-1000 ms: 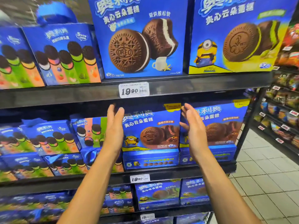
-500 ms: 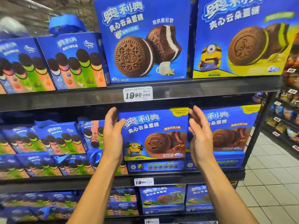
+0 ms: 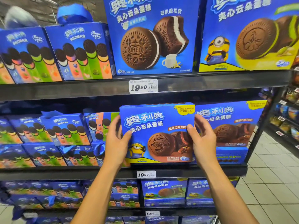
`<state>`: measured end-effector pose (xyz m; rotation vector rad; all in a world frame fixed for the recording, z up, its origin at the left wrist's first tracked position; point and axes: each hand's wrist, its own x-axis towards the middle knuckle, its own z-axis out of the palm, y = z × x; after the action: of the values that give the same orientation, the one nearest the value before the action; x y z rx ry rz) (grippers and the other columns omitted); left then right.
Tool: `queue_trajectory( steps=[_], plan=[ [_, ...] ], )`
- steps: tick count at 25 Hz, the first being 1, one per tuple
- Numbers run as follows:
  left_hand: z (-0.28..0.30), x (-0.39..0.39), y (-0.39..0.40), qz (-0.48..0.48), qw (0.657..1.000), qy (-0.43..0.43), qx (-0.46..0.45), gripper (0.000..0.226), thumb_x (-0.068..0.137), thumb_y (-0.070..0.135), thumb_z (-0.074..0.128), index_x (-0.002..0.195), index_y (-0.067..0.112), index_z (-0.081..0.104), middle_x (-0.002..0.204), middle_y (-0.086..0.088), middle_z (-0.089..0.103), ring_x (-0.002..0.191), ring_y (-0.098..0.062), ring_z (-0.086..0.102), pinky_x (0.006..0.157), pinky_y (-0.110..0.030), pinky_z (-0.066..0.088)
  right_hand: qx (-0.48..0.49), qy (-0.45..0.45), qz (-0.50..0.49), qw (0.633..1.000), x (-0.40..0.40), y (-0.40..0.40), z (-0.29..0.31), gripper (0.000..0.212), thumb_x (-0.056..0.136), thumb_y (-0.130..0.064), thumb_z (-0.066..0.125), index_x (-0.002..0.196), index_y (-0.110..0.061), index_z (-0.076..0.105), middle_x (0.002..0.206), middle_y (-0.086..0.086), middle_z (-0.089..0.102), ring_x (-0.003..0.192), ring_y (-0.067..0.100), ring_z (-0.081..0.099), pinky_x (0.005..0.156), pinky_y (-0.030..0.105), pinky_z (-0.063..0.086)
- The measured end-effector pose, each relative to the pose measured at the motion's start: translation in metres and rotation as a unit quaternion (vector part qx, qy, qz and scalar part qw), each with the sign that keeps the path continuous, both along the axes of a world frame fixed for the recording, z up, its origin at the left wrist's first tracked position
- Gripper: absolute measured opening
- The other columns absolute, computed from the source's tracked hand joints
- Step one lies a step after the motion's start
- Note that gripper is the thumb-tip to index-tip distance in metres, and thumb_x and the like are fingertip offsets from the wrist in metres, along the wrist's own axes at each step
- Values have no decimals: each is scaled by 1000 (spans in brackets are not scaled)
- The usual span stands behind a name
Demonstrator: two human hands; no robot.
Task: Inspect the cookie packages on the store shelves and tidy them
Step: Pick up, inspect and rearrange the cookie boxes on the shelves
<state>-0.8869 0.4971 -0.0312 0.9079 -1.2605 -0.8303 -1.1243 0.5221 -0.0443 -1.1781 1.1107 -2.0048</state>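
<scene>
Half a second ago your hands flanked the blue cookie box (image 3: 157,133) with fingers stretched out; now both have closed onto it, and it sits forward of its row at centre frame, hiding the flat box that showed beneath it before. Your left hand (image 3: 115,143) grips the box's left edge, thumb on the front face and fingers wrapped behind; your right hand (image 3: 203,139) grips the right edge the same way, thumb on the front. The box's bottom edge is just at the front lip of the middle shelf (image 3: 64,172); you cannot tell whether it rests there or is lifted. Just right of it, a matching box (image 3: 229,125) stands on a flat one. To the left of frame, that shelf holds gift packs (image 3: 63,131) printed with cookie stacks. On the upper shelf (image 3: 64,89) stand two larger boxes (image 3: 152,38), with a price tag (image 3: 143,86) below them.
</scene>
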Motion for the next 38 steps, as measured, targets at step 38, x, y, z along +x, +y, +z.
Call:
queue_trajectory(
  steps=[38],
  plan=[
    [-92,227,119,-192,955,116,192,61,69,31,79,127,29,62,122,-5,71,102,-24,72,76,-35,60,119,-70,159,978,202,148,-68,80,75,-33,83,146,-35,46,136,4,65,121,29,65,93,46,57]
  ],
)
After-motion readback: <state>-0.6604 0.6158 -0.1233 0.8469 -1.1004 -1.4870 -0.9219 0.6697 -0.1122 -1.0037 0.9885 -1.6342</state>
